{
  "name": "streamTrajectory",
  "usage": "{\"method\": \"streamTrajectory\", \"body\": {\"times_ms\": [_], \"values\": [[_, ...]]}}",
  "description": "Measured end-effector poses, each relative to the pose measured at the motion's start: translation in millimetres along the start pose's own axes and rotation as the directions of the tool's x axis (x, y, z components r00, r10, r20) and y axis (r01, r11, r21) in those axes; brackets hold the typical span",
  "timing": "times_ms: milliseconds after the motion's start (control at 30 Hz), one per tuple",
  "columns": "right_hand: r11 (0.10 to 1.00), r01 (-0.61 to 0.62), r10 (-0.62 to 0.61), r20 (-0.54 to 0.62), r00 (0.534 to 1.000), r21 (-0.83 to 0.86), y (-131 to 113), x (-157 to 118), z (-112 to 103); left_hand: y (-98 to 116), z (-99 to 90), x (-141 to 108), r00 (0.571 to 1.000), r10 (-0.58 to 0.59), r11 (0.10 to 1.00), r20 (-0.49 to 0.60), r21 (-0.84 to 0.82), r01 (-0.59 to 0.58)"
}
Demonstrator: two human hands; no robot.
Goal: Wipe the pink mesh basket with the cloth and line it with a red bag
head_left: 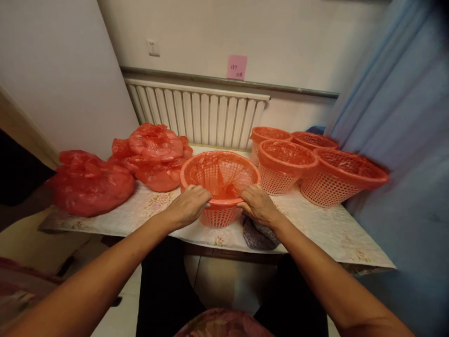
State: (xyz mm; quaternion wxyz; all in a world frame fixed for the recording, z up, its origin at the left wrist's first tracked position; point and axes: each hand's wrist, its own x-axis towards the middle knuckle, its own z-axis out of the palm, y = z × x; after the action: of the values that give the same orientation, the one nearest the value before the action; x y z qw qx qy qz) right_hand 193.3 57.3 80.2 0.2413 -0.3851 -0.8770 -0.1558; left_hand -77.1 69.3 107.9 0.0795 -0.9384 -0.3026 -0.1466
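A pink perforated basket (pixel 220 217) stands upright near the table's front edge, lined with a thin red plastic bag (pixel 220 175) folded over its rim. My left hand (pixel 189 204) grips the near left part of the rim and the bag's edge, fingers bent over it. On the near right part, my right hand (pixel 258 204) holds the rim in the same way. Just below my right hand lies a dark grey cloth (pixel 258 234), touching the basket's right side.
Several lined baskets (pixel 287 164) stand at the right beside a blue curtain (pixel 396 154). Filled red bags (pixel 93 185) lie on the left of the flowered table (pixel 140 217). A radiator (pixel 203 114) is behind. Part of a person in dark clothing (pixel 21 173) shows at far left.
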Motion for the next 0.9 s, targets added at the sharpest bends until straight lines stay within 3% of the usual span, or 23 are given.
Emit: {"method": "streamTrajectory", "body": {"times_ms": [133,200,400,500,633,800,900], "values": [[0.994,-0.046,0.042,-0.033,0.999,-0.104,-38.0,14.0,5.2,21.4,6.5,9.1,1.0,-0.018,0.998,0.022,0.058,0.016],[0.994,-0.03,0.027,-0.027,0.999,-0.102,-44.3,17.2,5.3,20.8,10.6,9.8,1.0,-0.009,0.996,0.021,0.093,0.007],[1.0,0.012,-0.012,0.02,1.0,-0.007,1.3,0.1,1.0,-11.7,6.9,-4.1,0.999,0.048,0.997,-0.018,0.065,-0.046],[0.999,-0.023,0.023,0.007,1.0,0.035,15.2,-7.3,2.7,-10.4,1.6,-6.6,0.998,0.057,0.998,-0.032,-0.032,-0.058],[0.997,-0.049,0.05,-0.016,0.999,0.053,9.5,-6.6,6.5,8.3,3.1,-0.2,0.998,0.039,0.994,-0.051,-0.105,-0.044],[0.997,-0.059,0.06,-0.014,0.998,0.041,3.3,-3.3,6.9,10.7,17.2,7.0,0.998,-0.005,0.993,-0.056,0.119,0.012],[0.997,-0.065,0.065,0.0,0.998,0.03,1.4,-3.8,5.4,5.1,21.3,6.4,0.997,-0.003,0.988,-0.08,0.154,0.015]]}}
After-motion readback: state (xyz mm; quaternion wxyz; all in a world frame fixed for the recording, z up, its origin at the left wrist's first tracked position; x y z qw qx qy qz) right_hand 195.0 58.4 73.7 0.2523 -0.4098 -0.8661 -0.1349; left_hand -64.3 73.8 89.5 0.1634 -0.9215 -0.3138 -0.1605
